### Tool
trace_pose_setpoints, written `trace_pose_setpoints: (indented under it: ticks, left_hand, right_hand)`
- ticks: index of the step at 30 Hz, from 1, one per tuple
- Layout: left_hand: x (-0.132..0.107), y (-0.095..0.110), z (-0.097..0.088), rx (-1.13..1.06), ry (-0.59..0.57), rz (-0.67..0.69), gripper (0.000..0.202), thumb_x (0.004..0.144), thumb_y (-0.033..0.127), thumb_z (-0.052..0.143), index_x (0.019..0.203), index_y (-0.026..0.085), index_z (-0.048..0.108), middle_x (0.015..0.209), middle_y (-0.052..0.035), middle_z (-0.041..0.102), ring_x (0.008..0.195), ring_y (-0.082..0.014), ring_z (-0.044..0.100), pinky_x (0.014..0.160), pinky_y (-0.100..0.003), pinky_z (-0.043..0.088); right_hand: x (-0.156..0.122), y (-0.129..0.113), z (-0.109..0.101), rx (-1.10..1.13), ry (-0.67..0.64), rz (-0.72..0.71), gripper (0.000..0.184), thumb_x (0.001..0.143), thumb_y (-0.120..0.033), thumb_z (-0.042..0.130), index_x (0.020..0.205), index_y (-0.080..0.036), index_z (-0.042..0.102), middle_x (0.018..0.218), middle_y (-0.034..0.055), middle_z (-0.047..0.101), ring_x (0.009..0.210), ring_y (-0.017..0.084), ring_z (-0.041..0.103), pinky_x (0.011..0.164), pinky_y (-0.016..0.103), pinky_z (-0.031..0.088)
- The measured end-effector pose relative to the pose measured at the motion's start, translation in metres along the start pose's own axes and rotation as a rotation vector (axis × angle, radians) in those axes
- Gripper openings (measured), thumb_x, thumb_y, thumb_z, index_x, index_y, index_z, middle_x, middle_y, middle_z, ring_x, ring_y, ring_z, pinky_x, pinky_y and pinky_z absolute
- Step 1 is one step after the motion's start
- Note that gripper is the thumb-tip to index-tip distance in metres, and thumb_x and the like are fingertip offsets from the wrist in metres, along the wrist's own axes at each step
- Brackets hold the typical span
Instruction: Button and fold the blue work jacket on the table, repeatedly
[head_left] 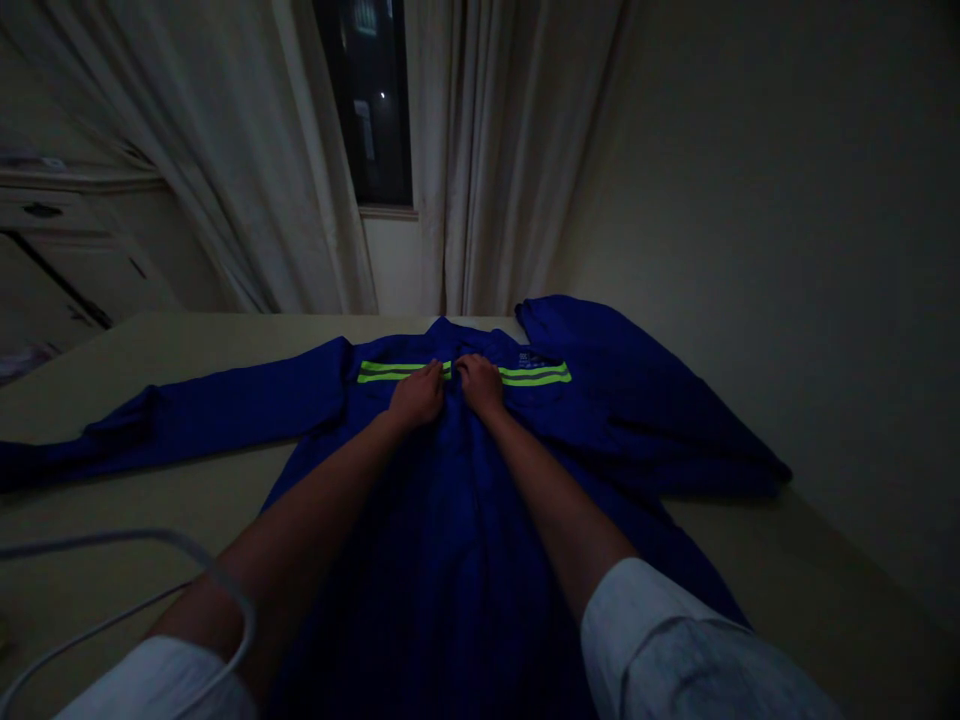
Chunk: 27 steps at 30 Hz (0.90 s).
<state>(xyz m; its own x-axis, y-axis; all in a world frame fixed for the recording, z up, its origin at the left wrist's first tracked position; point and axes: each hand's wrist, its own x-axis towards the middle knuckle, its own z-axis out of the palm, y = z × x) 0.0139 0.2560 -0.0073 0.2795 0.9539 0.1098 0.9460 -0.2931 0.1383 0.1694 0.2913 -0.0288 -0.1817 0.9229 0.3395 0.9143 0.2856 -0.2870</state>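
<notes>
A blue work jacket (420, 520) with a yellow-green reflective stripe (536, 375) across the chest lies spread front side up. My left hand (420, 393) is closed at the left edge of its front opening, fingertips on the inner end of the stripe. Just across the opening, my right hand (480, 383) pinches the other front edge. Both hands are close together, a little below the collar (457, 328). Dim light hides whether a button or zip lies between the fingers.
The jacket rests on a pale table (202, 345). One sleeve (225, 400) stretches left; the other (690, 430) lies folded at right near the wall. A white cable (150, 535) loops over my left forearm. Curtains (495, 150) and a cabinet (82, 230) stand behind.
</notes>
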Motion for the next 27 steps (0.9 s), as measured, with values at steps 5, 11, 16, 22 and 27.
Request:
trace_pose_setpoints:
  ticks: [5,11,16,22,27]
  left_hand:
    - [0.012,-0.003,0.018,0.054,0.032,-0.035,0.063,0.097,0.037,0.039,0.16,0.033,0.043,0.156,-0.0089,0.053,0.135,-0.0414,0.048,0.106,-0.062,0.041]
    - [0.012,-0.006,0.024,0.042,0.083,0.015,0.06,0.099,0.038,0.036,0.158,0.037,0.045,0.157,-0.0098,0.051,0.137,-0.04,0.047,0.108,-0.065,0.034]
    - [0.014,-0.01,0.025,-0.064,0.067,0.047,0.058,0.1,0.032,0.032,0.156,0.032,0.048,0.161,-0.0056,0.051,0.147,-0.0314,0.042,0.119,-0.063,0.025]
    - [0.018,-0.012,0.026,-0.082,0.01,0.041,0.057,0.103,0.036,0.027,0.154,0.032,0.052,0.166,-0.0031,0.044,0.154,-0.0284,0.038,0.124,-0.064,0.017]
    - [0.019,-0.013,0.028,-0.076,-0.005,0.036,0.06,0.104,0.039,0.022,0.159,0.031,0.045,0.169,-0.0037,0.039,0.156,-0.0293,0.035,0.125,-0.065,0.016]
  right_hand:
    - [0.001,0.0,0.001,0.042,0.014,0.032,0.028,0.109,-0.027,0.043,0.12,-0.024,0.068,0.121,0.0066,0.071,0.116,0.022,0.061,0.1,0.034,0.043]
    - [0.001,-0.001,0.002,0.046,0.044,0.038,0.02,0.105,-0.023,0.049,0.112,-0.02,0.067,0.118,0.0089,0.069,0.114,0.024,0.059,0.098,0.035,0.043]
    - [-0.001,-0.001,0.003,0.054,0.016,0.027,0.018,0.103,-0.021,0.051,0.109,-0.019,0.068,0.116,0.0095,0.069,0.113,0.025,0.059,0.099,0.036,0.042]
    - [-0.004,-0.004,-0.007,0.042,-0.06,-0.003,0.018,0.104,-0.02,0.052,0.111,-0.018,0.069,0.117,0.0092,0.07,0.115,0.023,0.059,0.099,0.035,0.042]
    - [-0.024,-0.008,-0.038,-0.013,-0.138,-0.125,0.013,0.102,-0.022,0.058,0.105,-0.02,0.07,0.115,0.0088,0.072,0.113,0.024,0.06,0.097,0.037,0.04]
